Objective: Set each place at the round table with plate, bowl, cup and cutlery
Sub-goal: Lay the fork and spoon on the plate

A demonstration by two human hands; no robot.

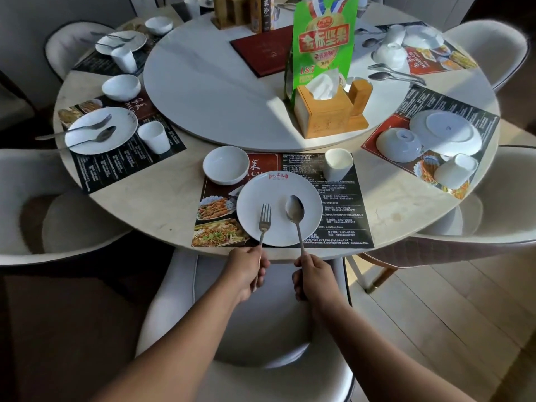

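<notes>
At the near place a white plate (278,195) lies on a printed placemat (342,210). My left hand (246,271) grips the handle of a fork (264,220), whose tines rest over the plate's left half. My right hand (311,275) holds a spoon (295,211) by its handle, its bowl over the plate's right half. A white bowl (225,164) sits upright at the mat's far left and a white cup (337,163) at its far right.
Two places on the left hold a plate with cutlery (100,130), a bowl and a cup. On the right a plate (448,132), bowl (398,144) and cup (455,171) lie upside down. A turntable (203,91) carries a tissue box (326,111), a green bag and a menu. Chairs ring the table.
</notes>
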